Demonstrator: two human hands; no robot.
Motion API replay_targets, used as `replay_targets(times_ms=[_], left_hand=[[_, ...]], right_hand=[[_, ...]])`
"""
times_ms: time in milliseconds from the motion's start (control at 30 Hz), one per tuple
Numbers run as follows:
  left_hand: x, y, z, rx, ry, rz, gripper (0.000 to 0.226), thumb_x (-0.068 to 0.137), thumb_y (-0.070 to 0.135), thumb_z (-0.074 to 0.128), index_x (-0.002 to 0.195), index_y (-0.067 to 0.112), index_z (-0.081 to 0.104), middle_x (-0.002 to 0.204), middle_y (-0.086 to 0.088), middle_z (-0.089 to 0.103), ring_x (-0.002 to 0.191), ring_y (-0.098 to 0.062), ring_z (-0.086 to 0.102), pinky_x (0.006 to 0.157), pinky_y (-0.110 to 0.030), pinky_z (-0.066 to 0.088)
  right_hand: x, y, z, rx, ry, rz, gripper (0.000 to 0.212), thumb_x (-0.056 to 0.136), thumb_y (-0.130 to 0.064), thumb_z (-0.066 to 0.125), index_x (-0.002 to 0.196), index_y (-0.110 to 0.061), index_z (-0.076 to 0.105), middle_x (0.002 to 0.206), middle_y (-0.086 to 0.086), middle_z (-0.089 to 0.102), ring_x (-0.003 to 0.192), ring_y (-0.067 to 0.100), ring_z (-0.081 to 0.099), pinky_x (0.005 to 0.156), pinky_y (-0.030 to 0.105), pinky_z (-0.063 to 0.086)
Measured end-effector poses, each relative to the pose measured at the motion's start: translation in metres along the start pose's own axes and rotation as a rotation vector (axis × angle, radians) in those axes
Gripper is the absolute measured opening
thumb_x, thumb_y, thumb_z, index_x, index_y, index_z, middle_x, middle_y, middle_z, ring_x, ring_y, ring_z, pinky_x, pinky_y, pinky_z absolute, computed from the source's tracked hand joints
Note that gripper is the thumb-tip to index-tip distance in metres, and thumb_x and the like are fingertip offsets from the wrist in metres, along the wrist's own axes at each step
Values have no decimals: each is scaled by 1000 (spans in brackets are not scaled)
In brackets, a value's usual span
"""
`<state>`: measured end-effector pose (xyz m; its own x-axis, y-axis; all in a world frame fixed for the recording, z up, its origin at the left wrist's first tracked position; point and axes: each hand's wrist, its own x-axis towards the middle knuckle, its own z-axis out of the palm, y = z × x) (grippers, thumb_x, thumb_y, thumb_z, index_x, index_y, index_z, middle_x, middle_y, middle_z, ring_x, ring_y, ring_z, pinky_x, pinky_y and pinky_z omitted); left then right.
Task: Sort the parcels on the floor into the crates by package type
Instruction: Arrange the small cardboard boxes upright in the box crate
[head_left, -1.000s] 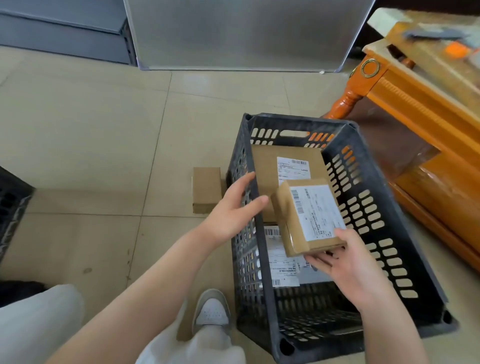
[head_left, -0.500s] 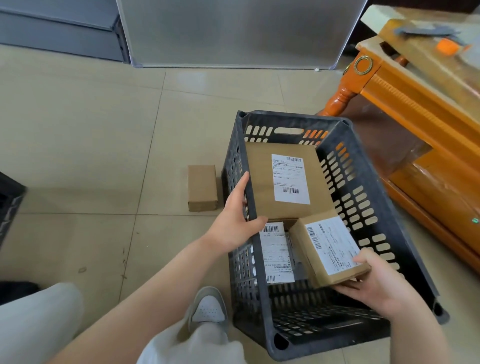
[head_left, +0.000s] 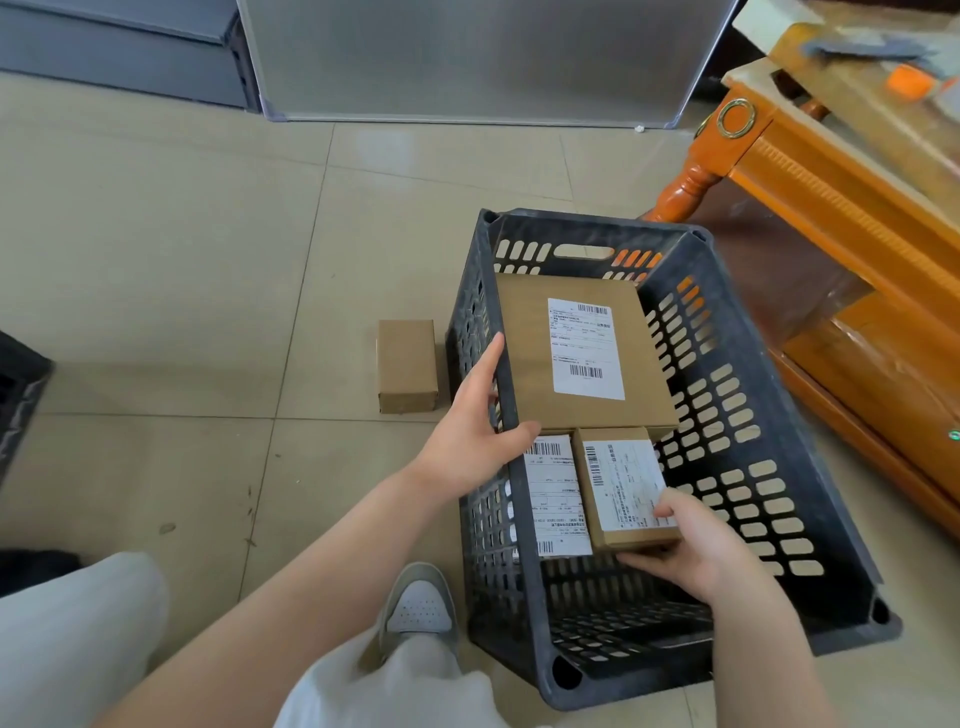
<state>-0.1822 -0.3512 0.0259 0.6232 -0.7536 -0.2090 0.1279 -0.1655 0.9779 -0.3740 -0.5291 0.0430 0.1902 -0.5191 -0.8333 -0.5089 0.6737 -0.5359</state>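
A black slotted crate (head_left: 737, 447) stands on the tiled floor. Inside lie a large flat cardboard box (head_left: 530, 353) with a white label, a parcel (head_left: 553, 493) showing mostly its label, and a small labelled cardboard box (head_left: 618, 483). My right hand (head_left: 696, 545) grips the near end of that small box, low inside the crate. My left hand (head_left: 472, 431) holds the crate's left rim, thumb inside. A small plain cardboard box (head_left: 407, 364) lies on the floor just left of the crate.
An orange wooden table (head_left: 852, 218) stands close on the right of the crate. A grey panel (head_left: 467, 57) leans at the back. Part of another black crate (head_left: 18, 400) shows at the left edge. My shoe (head_left: 418, 608) and trouser leg are beside the crate.
My right hand has lowered the small labelled box from above the crate down inside it, beside the other parcels. My left hand has closed onto the crate's left rim.
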Motion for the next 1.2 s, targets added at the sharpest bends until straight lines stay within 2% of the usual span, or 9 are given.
replay_targets(times_ms=[67,233,400,567,700,867,967,1133,1200], left_hand=[[1,-1,0,-10,-3,2,97,88,19,72,153,48,6,154,19,32,136,-7,39,103,-20,43],[2,-3,0,-19,-11,3,97,88,16,72,154,44,6,155,18,29,136,-5,38,91,0,40],[4,-4,0,-4,-11,0,98,87,19,72,154,44,5,156,18,27,138,-4,36,91,5,32],[4,-4,-1,4,-20,-2,98,88,21,72,153,47,3,157,20,24,139,-5,34,103,-12,31],[3,-2,-2,16,-22,-3,98,88,21,72,154,45,3,157,20,22,140,-2,31,102,-8,27],[3,-2,-2,12,-25,-7,99,87,22,72,153,46,3,158,20,20,142,-4,28,117,-26,25],[2,0,-3,34,-28,-4,100,87,24,73,153,47,2,158,19,19,142,-4,27,120,-33,25],[0,3,-3,36,-25,-20,101,85,30,75,151,51,2,158,21,17,141,-7,30,118,-38,30],[0,4,-6,51,-42,-23,100,84,34,74,150,53,1,158,23,16,142,-7,29,118,-40,31]], right_hand=[[2,0,0,-29,25,8,36,97,-2,42,129,-17,50,119,20,59,111,36,59,93,59,53],[4,3,3,-106,82,9,29,98,-3,45,125,-13,52,111,18,59,102,32,61,87,52,57],[6,6,8,-275,92,-33,30,96,-6,49,124,-11,53,111,15,62,107,30,61,90,49,57],[7,7,11,-392,87,-63,41,92,-21,66,129,-11,52,114,11,64,108,26,60,90,44,55],[9,8,12,-409,76,-75,41,93,-17,68,130,-7,53,112,10,65,108,26,61,93,45,54],[5,9,11,-493,89,-95,44,92,-25,71,130,-10,54,111,6,65,109,24,59,101,47,50],[1,9,14,-529,113,-105,49,92,-29,70,133,-10,52,117,7,64,113,26,58,105,49,47],[1,12,19,-539,156,-130,45,96,-28,63,136,-11,52,117,8,65,108,25,61,100,44,48],[1,10,21,-452,170,-107,38,98,-26,57,133,-10,53,113,10,67,104,25,63,91,43,51]])
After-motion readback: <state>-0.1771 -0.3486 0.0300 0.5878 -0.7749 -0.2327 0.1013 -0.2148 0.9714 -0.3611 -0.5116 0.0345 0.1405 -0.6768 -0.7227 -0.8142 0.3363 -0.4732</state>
